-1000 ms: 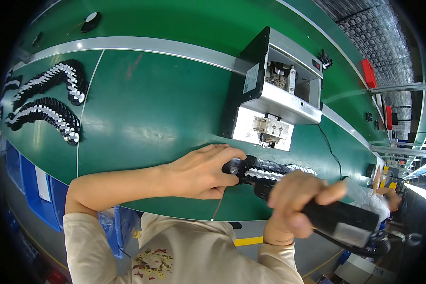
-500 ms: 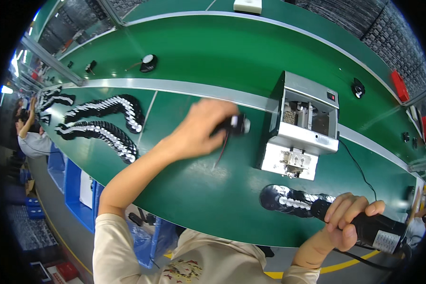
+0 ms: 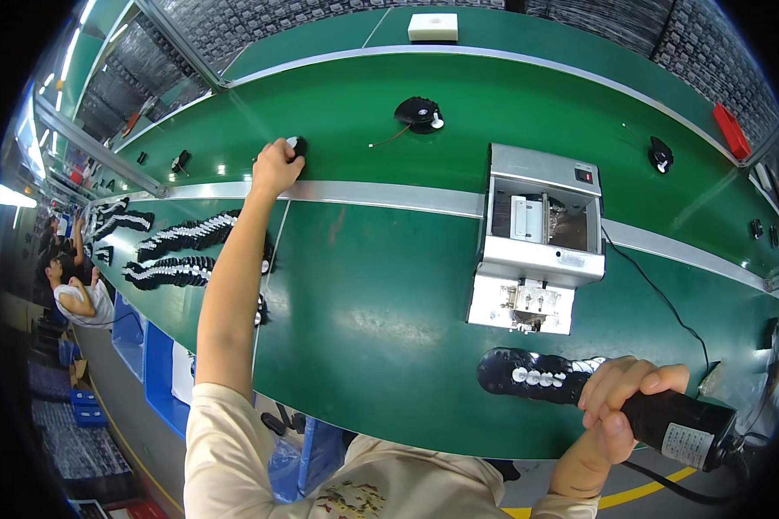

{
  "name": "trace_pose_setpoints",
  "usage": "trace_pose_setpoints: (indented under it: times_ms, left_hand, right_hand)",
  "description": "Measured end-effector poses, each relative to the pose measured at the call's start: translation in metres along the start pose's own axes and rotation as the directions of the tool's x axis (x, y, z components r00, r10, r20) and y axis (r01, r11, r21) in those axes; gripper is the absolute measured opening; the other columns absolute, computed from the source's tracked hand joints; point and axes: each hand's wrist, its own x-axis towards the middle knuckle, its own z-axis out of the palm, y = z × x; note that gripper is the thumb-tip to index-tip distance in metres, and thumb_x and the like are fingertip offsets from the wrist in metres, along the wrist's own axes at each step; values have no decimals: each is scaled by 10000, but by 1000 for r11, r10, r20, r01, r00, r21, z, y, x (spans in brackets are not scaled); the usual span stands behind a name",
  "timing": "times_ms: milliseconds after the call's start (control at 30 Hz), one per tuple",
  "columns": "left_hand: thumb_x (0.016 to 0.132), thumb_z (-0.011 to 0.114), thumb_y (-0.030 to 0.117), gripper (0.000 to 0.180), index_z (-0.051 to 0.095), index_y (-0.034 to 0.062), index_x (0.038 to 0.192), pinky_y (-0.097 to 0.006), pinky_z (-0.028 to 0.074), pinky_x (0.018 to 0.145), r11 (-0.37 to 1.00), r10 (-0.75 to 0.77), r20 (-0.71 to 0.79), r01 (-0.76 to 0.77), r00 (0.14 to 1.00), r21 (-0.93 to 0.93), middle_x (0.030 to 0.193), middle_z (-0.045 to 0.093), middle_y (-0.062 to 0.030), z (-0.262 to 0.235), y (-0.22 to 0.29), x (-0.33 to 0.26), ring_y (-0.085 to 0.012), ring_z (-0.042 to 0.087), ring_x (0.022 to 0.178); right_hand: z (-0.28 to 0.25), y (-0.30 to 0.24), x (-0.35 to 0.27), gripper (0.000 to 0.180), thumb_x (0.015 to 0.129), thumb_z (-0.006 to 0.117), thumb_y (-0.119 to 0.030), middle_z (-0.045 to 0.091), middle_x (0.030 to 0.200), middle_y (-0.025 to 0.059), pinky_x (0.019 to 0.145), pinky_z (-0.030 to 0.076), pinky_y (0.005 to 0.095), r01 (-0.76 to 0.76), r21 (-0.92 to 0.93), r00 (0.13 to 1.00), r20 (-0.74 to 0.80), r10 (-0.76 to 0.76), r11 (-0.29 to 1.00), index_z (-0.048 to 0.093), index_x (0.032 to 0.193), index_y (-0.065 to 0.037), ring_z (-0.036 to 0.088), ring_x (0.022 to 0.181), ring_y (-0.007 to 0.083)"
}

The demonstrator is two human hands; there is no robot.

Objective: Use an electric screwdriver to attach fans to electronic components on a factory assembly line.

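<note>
Left hand: extended over the far edge of the surface; the hand [image 3: 277, 169] has its fingers bent at a small black part [image 3: 299, 145] with a white piece; whether it grips or only touches cannot be told.
Small black part: at the left hand's fingertips, over the green conveyor belt [image 3: 346, 99], beyond the metal rail [image 3: 389, 197] along the far edge.
Right hand: closed firmly around a black handheld power tool [image 3: 679, 424]; the hand [image 3: 627, 394] is at the near edge, toward the right.
Power tool: cylindrical body, white label, cord at the rear end.
Row of black discs: overlapping pieces [image 3: 532, 378] with silver-white centres, lying on the surface [image 3: 389, 372] near the right part of the near edge; right end partly hidden by the right hand.
Benchtop machine: silver open-front housing [image 3: 541, 253] at the far edge, right of centre; black cord [image 3: 658, 298] toward the right.
Stacked rows: two black-and-white rows [image 3: 186, 235] toward the left end, partly behind the left forearm.
Belt parts: a black part with a thin wire [image 3: 418, 112], and another black part [image 3: 660, 156] farther right.
</note>
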Motion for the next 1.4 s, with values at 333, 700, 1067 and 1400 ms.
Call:
trace_pose_setpoints:
  times_ms: [333, 700, 1067, 1400]
  left_hand:
    - [997, 509, 168, 209, 589, -24, 983, -390, 478, 748, 805, 419, 186, -268, 889, -529, 856, 561, -178, -71, 147, -154, -329, 607, 842]
    - [588, 676, -37, 272, 565, 54, 819, -487, 410, 1045, 528, 795, 207, -483, 570, -699, 1190, 525, -112, -64, 151, -197, -384, 503, 1249]
    - [687, 729, 36, 288, 706, 81, 971, -403, 542, 871, 222, 908, -30, -541, 418, -811, 1139, 555, -105, -27, 217, -260, -336, 561, 1155]
    - [715, 754, 96, 323, 753, 115, 1038, -405, 552, 897, 213, 923, -42, -600, 382, -772, 1206, 594, -118, -15, 237, -265, -364, 576, 1160]
  right_hand:
    - [5, -2, -1, 434, 765, 759, -47, 508, 580, 9, 461, 468, 293, -48, 24, 998, -36, 49, 999, 423, 1037, -86, 492, 436, 129]
    - [2, -4, 2, 446, 762, 750, -19, 510, 625, 35, 502, 472, 311, -76, 41, 997, 17, 76, 996, 426, 1065, -61, 494, 477, 149]
    - [2, -5, 2, 439, 781, 727, -5, 511, 649, 34, 525, 471, 313, -112, 39, 991, 81, 108, 993, 436, 1105, -63, 497, 495, 143]
    - [1, -6, 3, 440, 779, 738, 27, 540, 704, 56, 564, 479, 311, -134, 64, 986, 107, 126, 989, 442, 1093, -57, 505, 550, 146]
